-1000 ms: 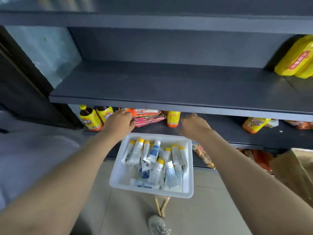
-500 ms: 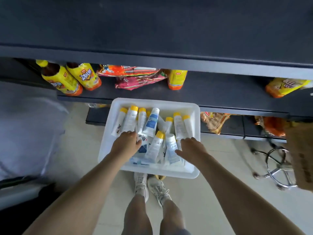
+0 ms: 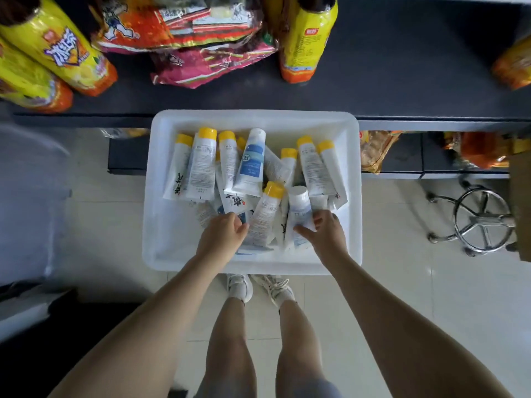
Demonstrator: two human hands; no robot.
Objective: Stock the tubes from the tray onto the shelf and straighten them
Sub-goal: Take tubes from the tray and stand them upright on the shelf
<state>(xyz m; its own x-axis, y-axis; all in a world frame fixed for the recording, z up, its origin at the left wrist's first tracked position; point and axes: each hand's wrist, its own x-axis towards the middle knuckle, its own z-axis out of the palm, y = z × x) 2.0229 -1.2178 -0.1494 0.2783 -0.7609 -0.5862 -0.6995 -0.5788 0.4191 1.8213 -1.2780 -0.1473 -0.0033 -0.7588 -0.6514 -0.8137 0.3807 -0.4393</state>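
The tubes [image 3: 201, 168] lie in the tray [image 3: 161, 239] with caps far, long axes near-to-far; the right hand [image 3: 327, 237] pinches a white-capped tube [image 3: 298, 209], the left hand [image 3: 221, 237] curls on the pile (grip unclear).

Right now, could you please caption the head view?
Right hand grips a white-capped tube; left hand touches tubes in tray.

Two yellow drink bottles [image 3: 66, 53] lie tilted at upper left, beside orange and pink snack bags [image 3: 184, 27] (crumpled, overlapping); another yellow bottle [image 3: 309, 38] stands right of them. A chrome stool base [image 3: 482, 222] sits on the pale tiled floor [image 3: 402, 297].
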